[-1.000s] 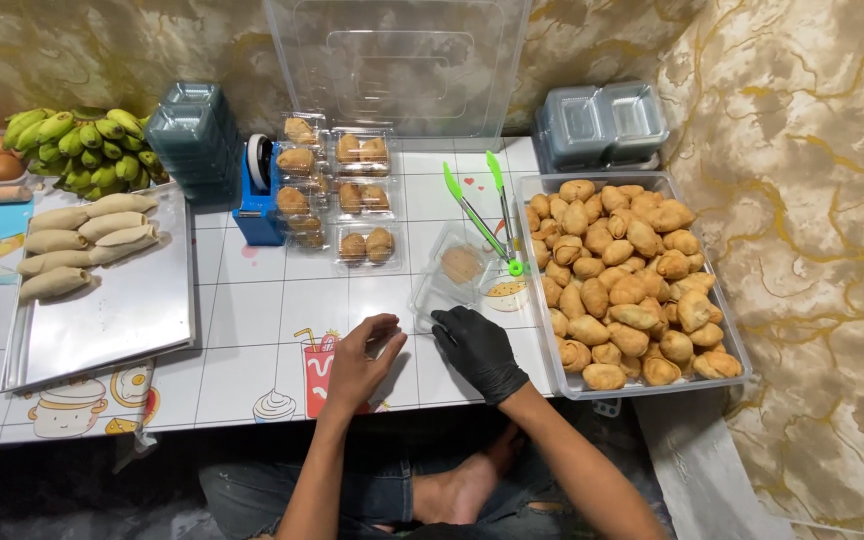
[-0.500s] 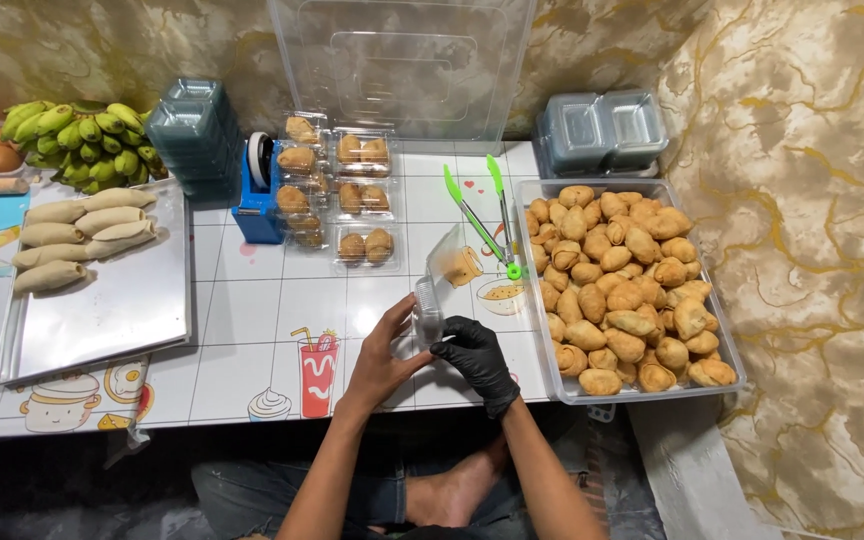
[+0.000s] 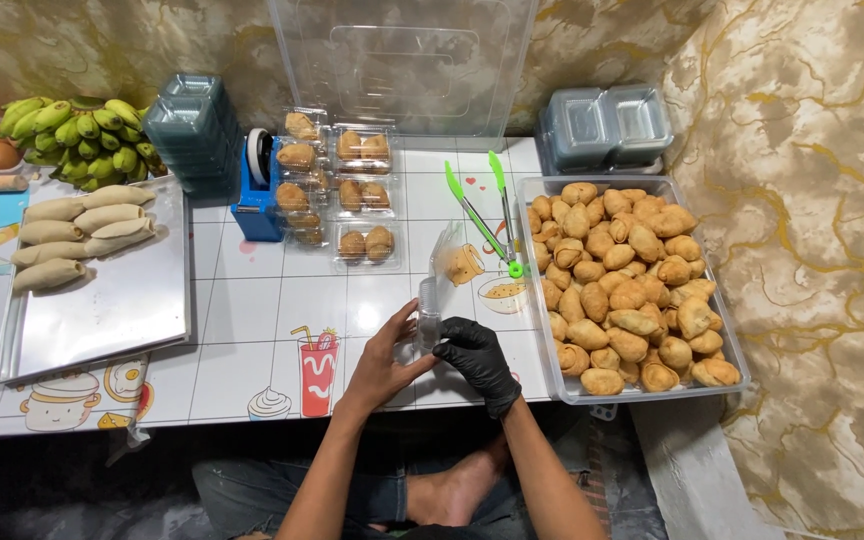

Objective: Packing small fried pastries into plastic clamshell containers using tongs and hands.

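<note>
1. Both hands have risen off the tiled table since a second ago; the bare left hand and black-gloved right hand now pinch a clear plastic container, fingers clamped on its edges.
2. It stands tilted at the table's near edge, apparently being opened.
3. Green tongs and the tray of pastries lie right.

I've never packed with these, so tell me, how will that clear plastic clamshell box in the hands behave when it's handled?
The clear clamshell box looks thin, so probably very light and flexy under the bare left hand and gloved right hand. Its open lid likely flops. Standing on edge, it could tip if released.
</note>
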